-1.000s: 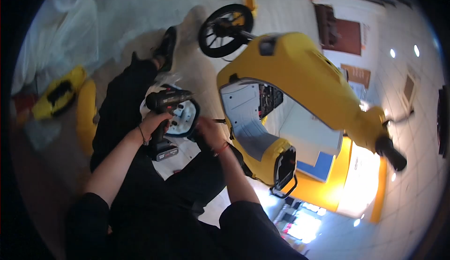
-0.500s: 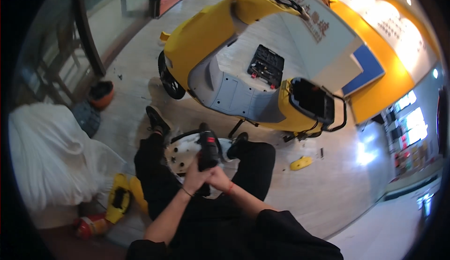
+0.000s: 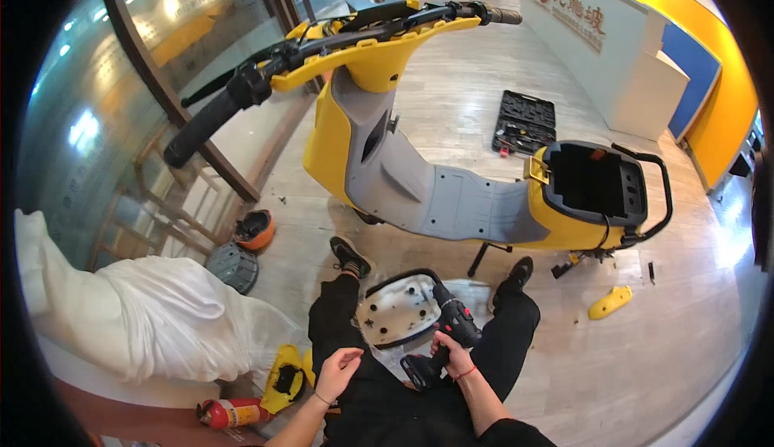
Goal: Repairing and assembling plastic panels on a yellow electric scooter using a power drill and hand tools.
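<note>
A black cordless drill (image 3: 458,318) is gripped by its handle in my right hand (image 3: 455,356). Its chuck points up and away from me, over the right edge of an upturned scooter seat (image 3: 395,310). That seat has a white underside with dark round fittings and a black rim, and lies on the floor between my legs. My left hand (image 3: 339,373) is raised off the drill above my left thigh. Its fingers are curled together toward the thumb; whether something small is between them cannot be made out.
A yellow-grey scooter (image 3: 459,205) stands across in front, its storage bin open. Behind it lies an open black tool case (image 3: 524,123). A yellow cover piece (image 3: 610,303) is at right. At left are a white-draped figure (image 3: 177,318), a red fire extinguisher (image 3: 232,413) and an orange helmet (image 3: 256,231).
My hands have come apart: the left has let go of the drill and moved left, while the right keeps hold of it. The head view has swung, showing more of the handlebars.
</note>
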A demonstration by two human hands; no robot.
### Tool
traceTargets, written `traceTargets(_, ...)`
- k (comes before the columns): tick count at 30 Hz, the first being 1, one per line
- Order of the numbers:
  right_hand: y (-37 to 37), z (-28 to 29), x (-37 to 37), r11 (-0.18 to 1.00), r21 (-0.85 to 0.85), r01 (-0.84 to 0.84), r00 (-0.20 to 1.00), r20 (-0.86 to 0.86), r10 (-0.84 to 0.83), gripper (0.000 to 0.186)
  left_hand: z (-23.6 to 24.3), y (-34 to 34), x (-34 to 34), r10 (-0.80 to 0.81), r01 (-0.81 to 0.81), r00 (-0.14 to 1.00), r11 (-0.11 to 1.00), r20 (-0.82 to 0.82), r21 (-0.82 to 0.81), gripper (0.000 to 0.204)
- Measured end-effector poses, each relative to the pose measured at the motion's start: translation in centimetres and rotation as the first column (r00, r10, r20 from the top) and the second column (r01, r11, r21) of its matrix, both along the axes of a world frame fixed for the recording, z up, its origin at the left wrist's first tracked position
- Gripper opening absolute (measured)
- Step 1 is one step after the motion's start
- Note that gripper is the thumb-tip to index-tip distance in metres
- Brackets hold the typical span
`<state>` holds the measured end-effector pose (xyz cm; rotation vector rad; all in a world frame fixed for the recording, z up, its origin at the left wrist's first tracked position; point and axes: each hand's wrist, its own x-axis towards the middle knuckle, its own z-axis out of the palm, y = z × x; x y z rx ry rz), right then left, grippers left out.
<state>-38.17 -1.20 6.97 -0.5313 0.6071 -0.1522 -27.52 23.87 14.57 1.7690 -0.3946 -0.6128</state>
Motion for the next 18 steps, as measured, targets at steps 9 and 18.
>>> traceTargets(9,-5.8,0.1,4.1,0.865,-0.451,-0.222,0.975,-0.074,0.212,0.016,17.6,-8.4,4.0,-0.001,0.016,0.979,0.997,0.206,-0.073,0.018)
traceTargets(18,-4.5,-3.7,5.8,0.945,-0.321,-0.061,0.981,-0.194,-0.003,0.011,34.3,-17.1,-0.8,0.382,0.550,0.474,0.575,0.793,-0.606,0.004)
